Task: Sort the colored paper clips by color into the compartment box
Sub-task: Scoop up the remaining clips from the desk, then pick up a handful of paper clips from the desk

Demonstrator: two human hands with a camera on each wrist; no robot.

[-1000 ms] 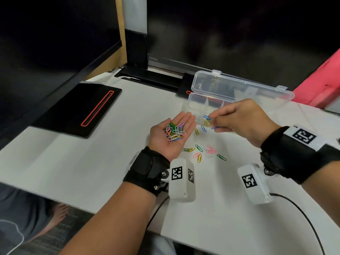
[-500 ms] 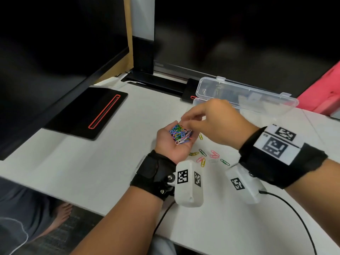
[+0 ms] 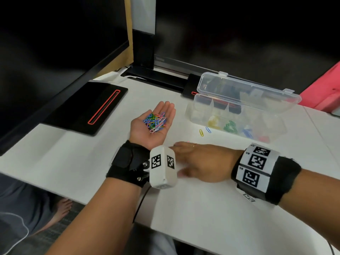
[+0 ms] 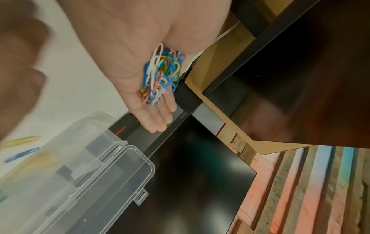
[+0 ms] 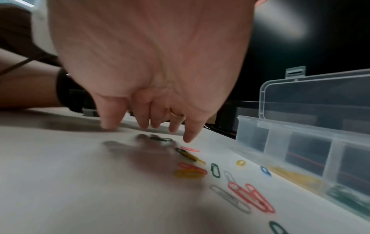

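Observation:
My left hand [image 3: 145,134] lies palm up above the white table [image 3: 73,162], fingers straight, with a mixed pile of colored paper clips [image 3: 155,122] resting on it; the pile [image 4: 162,74] also shows in the left wrist view. My right hand [image 3: 198,161] hovers palm down beside the left wrist, fingers spread and pointing down over loose clips [image 5: 250,196] on the table, holding nothing. The clear compartment box [image 3: 237,109] stands open at the back right. It holds yellow [image 3: 213,123], green [image 3: 230,126], blue [image 3: 246,131] and red [image 3: 264,138] clips in separate compartments.
A yellow clip [image 3: 201,132] and a blue clip [image 3: 208,129] lie just in front of the box. A black pad with a red line [image 3: 88,107] sits at the left under a dark monitor. A monitor stand base [image 3: 156,74] is behind, and a pink object [image 3: 323,92] at far right.
My right hand has left the pile in my left palm and dropped toward me, down over the loose clips on the table. The left hand stays palm up with the pile.

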